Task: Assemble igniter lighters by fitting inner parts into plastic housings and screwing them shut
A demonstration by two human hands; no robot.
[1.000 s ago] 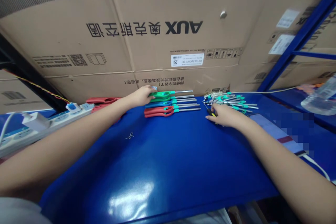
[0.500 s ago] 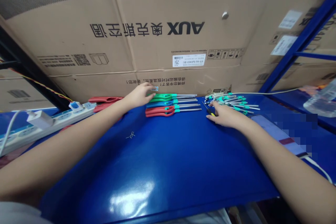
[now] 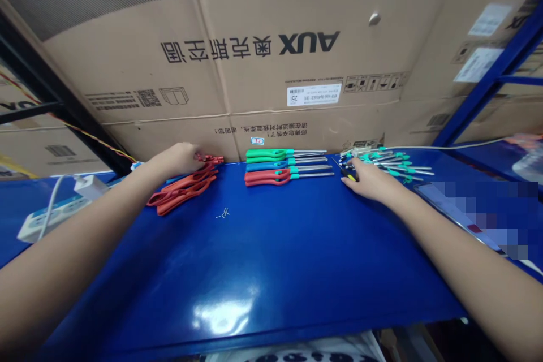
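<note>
My left hand (image 3: 180, 158) is at the back left, over a pile of red plastic lighter handles (image 3: 186, 195). Its fingers point down among them and are mostly hidden. My right hand (image 3: 371, 181) rests at the back right, its thumb and fingers around a small black and yellow screwdriver (image 3: 352, 177) whose thin shaft points up and left. Just behind it lie several loose metal lighter tubes with teal parts (image 3: 399, 161). Between my hands, long-nosed lighters lie side by side: green (image 3: 267, 154), blue (image 3: 261, 166) and red (image 3: 267, 177), their metal tubes pointing right.
A large cardboard box (image 3: 254, 85) stands behind the blue table (image 3: 271, 260). Small metal bits (image 3: 224, 213) lie on the tabletop. At left is a white power strip (image 3: 46, 220) with a plug; at right, a partly blurred-out tablet or phone (image 3: 449, 209). A small label (image 3: 257, 141) sits behind the lighters.
My left hand has moved left from above the green lighter to the red handles. My right hand stays by the metal tubes with the screwdriver. The view has shifted slightly.
</note>
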